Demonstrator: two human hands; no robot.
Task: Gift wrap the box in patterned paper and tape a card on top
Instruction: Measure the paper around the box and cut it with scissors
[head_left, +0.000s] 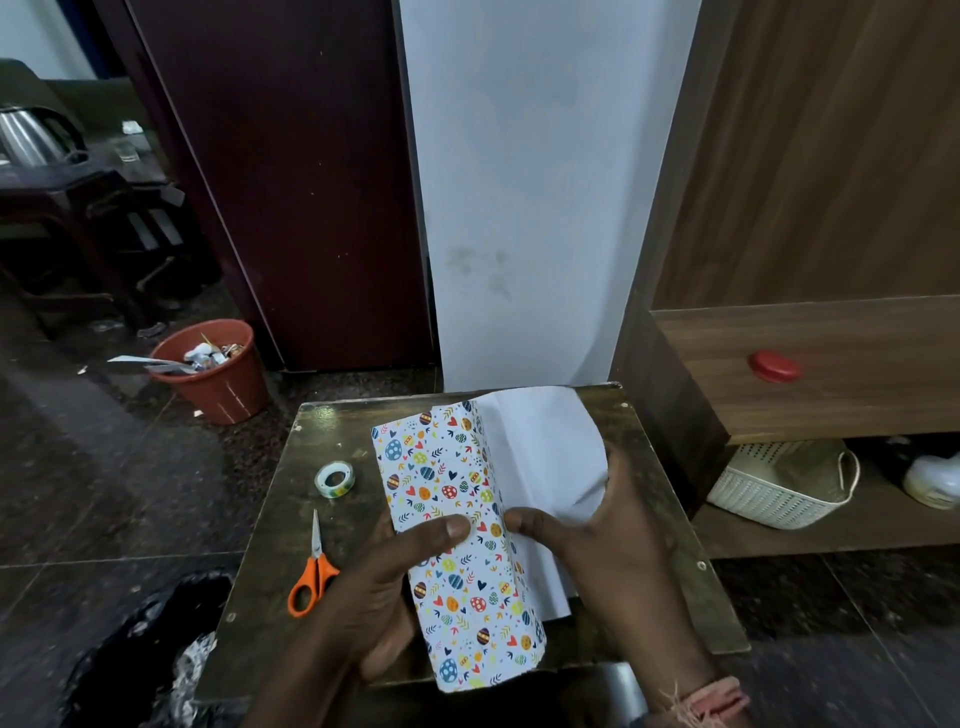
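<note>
Patterned wrapping paper (457, 519) with coloured eggs and hearts is folded over the box on a small dark wooden table (270, 519); the box itself is hidden under it. The paper's white underside (540, 452) curls up on the right. My left hand (384, 587) holds the wrapped left side, thumb lying across the patterned top. My right hand (592, 540) grips the white flap, thumb at the fold and fingers curled behind the sheet. A roll of tape (334, 479) and orange-handled scissors (314, 566) lie on the table to the left. No card is visible.
A terracotta waste bin (218, 374) stands on the dark floor at back left. A white wall column rises behind the table. At right a wooden shelf unit holds a white basket (774, 493) and a red lid (774, 366). A black bag (150, 644) lies at lower left.
</note>
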